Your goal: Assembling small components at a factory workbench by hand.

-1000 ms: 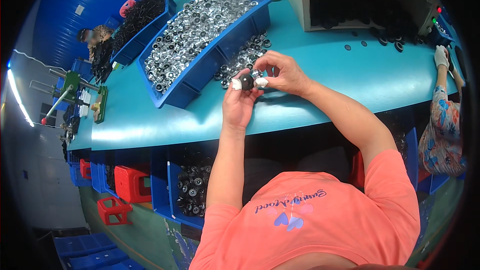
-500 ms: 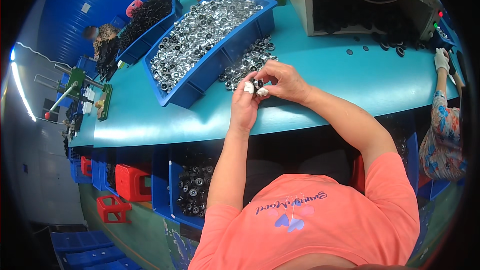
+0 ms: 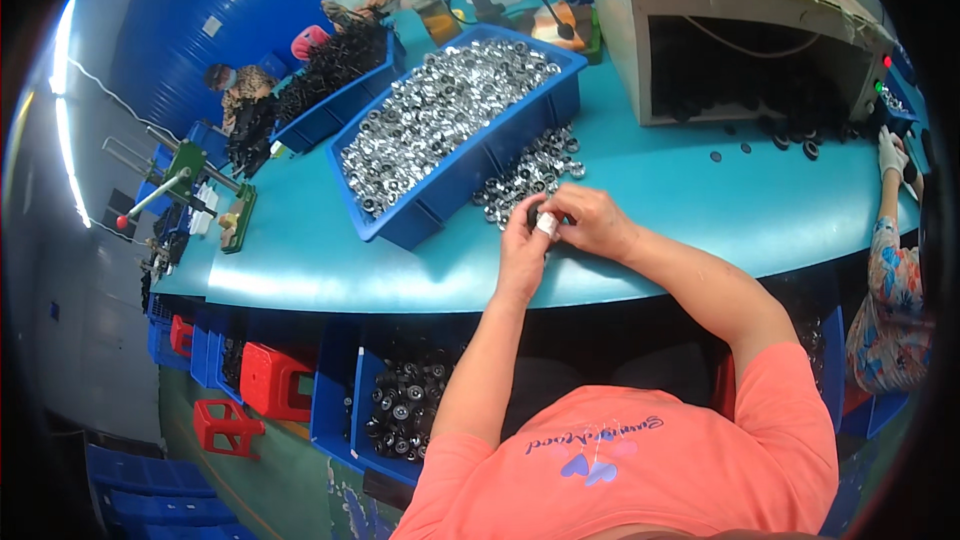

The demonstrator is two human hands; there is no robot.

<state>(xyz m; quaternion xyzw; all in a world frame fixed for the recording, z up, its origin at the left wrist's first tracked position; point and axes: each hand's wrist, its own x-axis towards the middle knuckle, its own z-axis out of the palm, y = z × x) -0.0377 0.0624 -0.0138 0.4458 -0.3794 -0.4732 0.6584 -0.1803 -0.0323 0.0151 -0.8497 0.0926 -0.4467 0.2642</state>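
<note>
My left hand [image 3: 522, 258] and my right hand [image 3: 597, 226] meet above the near part of the turquoise table. Fingertips of both are closed on a small dark round part [image 3: 534, 212], mostly hidden by the fingers. White wrapping [image 3: 547, 224] covers a finger where the hands meet. Just beyond them lies a loose pile of small silver-and-black wheel-like parts [image 3: 535, 168]. Behind that pile, a long blue bin [image 3: 480, 162] is heaped with the same kind of shiny parts.
A pale metal box [image 3: 640, 50] with dark pieces inside stands at the far right. Another blue bin [image 3: 310, 128] holds black parts at the far left, near a green hand press [image 3: 190, 162]. Co-workers sit beyond; a gloved hand [image 3: 891, 152] is at right. Below are a bin of dark wheels [image 3: 400, 405] and red stools [image 3: 268, 380].
The view has tilted up, so the table and bins sit lower in it. Both hands stay together; the part between them is now more covered by the fingers.
</note>
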